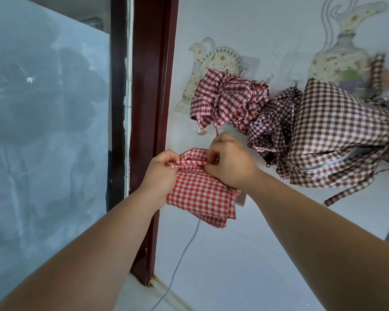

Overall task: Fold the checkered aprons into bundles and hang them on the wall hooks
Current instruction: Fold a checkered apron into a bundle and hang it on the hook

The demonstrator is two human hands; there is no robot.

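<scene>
A bright red-and-white checkered apron (202, 196), folded into a flat bundle, is held in front of the white tiled wall. My left hand (161, 173) grips its left top corner. My right hand (229, 162) pinches the gathered top edge from the right. Above, a dark red checkered apron bundle (229, 99) hangs on a wall hook (244, 71). To its right a brown checkered apron (328, 135) hangs bunched from another hook (295, 83), with a strap trailing down.
A dark red door frame (151, 108) runs down just left of my hands, with frosted glass (47, 131) beyond it. Jug-and-vase decals (341, 55) decorate the wall. A thin grey cable (184, 248) runs down the tiles below the bundle.
</scene>
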